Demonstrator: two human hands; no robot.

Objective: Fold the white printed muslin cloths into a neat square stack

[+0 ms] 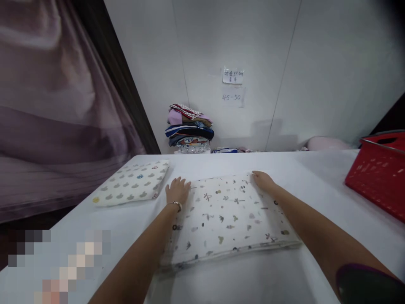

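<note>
A folded white cloth [226,217] with small plant and animal prints lies on the white table in front of me. At its far left corner is my left hand [177,191], fingers spread, with the fingertips by the cloth's edge; a bracelet circles that wrist. My right hand [263,181] is closed at the far right corner, its fingers pressed together on the edge and partly hidden. Layered edges of the cloth show along its near side. Left of it lies a second folded cloth [134,181], cream with grey printed motifs, apart from both hands.
The white table [319,181] extends to both sides. A red plastic basket [379,177] stands at the right. Beyond the far edge rises a stack of folded fabrics [190,128] against the wall. A pinkish curtain [57,105] hangs at the left. Paper signs [233,77] are on the wall.
</note>
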